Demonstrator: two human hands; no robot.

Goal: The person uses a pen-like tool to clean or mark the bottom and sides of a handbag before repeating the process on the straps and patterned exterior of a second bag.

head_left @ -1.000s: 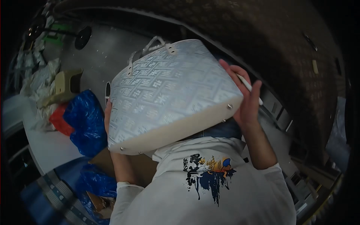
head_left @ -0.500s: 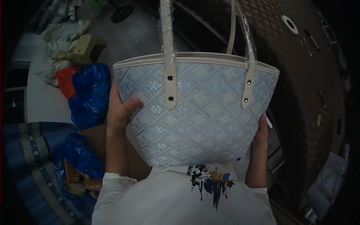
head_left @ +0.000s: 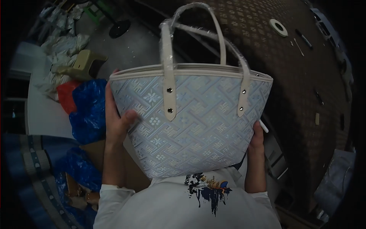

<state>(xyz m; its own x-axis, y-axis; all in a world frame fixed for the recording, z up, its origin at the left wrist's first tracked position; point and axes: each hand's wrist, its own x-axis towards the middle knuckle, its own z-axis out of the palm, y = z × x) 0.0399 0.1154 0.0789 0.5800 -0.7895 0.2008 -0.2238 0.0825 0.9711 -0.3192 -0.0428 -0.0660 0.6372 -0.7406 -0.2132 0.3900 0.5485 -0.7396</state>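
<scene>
The person is holding a pale blue woven tote bag [head_left: 198, 126] upright in front of their chest, off any desk, its patterned face turned toward them. The left hand [head_left: 116, 122] is clamping the bag's left edge, thumb pressing on the front. The right hand [head_left: 257, 139] is gripping the lower right side, mostly hidden behind it, with a thin white stick [head_left: 264, 126] poking up from its fingers. The plastic-wrapped handles [head_left: 167, 57] are standing free above. This looks like a check of the front panel. Turning the bag would call for both hands regripping without letting the sides slip.
</scene>
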